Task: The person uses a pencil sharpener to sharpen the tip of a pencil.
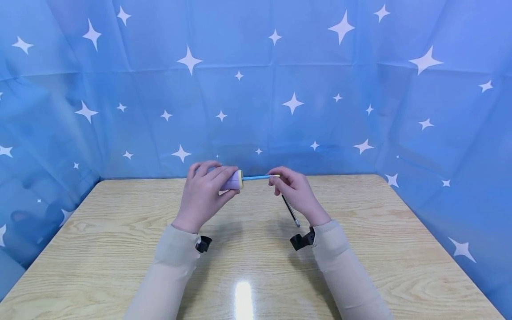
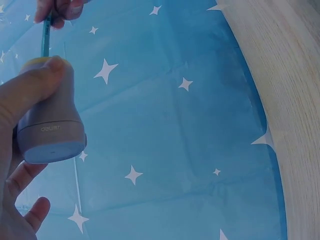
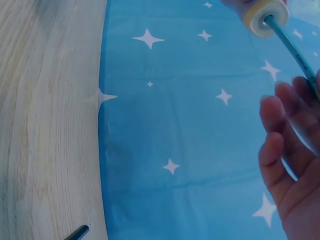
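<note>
My left hand (image 1: 206, 191) grips a yellow-rimmed lavender plastic sharpener (image 2: 55, 107); between my hands, the slim blue pencil (image 1: 256, 178) my right hand (image 1: 298, 192) pinches is already inserted, sharpening left unclear; a thin black rod (image 1: 291, 211) lies untouched beneath

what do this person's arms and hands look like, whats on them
The left hand and right hand are bare. Long, plain, pale beige sleeves run down to both wrists, slightly creased near the ends. A small black device sits at the left wrist, another at the right.
</note>
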Motion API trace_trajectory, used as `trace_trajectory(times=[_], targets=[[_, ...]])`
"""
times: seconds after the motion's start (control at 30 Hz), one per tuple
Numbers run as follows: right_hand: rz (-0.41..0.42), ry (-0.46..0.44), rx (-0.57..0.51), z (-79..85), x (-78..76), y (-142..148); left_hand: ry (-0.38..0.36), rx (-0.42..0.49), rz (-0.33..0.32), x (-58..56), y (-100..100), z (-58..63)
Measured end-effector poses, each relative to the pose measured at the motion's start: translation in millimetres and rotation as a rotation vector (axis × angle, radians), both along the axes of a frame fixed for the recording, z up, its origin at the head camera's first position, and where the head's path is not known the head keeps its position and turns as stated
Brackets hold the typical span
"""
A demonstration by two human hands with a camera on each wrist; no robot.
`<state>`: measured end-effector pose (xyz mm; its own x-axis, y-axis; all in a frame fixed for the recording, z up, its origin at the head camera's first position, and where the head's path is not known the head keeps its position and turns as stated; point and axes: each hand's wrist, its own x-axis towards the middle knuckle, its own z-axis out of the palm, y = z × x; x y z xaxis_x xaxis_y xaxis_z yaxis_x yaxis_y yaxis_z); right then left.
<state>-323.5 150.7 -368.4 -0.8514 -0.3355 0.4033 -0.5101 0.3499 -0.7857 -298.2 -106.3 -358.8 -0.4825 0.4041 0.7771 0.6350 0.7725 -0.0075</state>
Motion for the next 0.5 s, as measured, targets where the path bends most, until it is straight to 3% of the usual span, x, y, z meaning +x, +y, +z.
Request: trace_trajectory(times=[0.3,0.5], targets=[[-0.038,0.149,0.041,-4.4,-2.8,2.7,-0.010,-0.006,-0.011,-1.2,2.4,-2.1],[0.001,0.093,0.017,-3.0,-2.4,1.7,0.020,-0.009,-0.006,0.1,3.6,-1.8]])
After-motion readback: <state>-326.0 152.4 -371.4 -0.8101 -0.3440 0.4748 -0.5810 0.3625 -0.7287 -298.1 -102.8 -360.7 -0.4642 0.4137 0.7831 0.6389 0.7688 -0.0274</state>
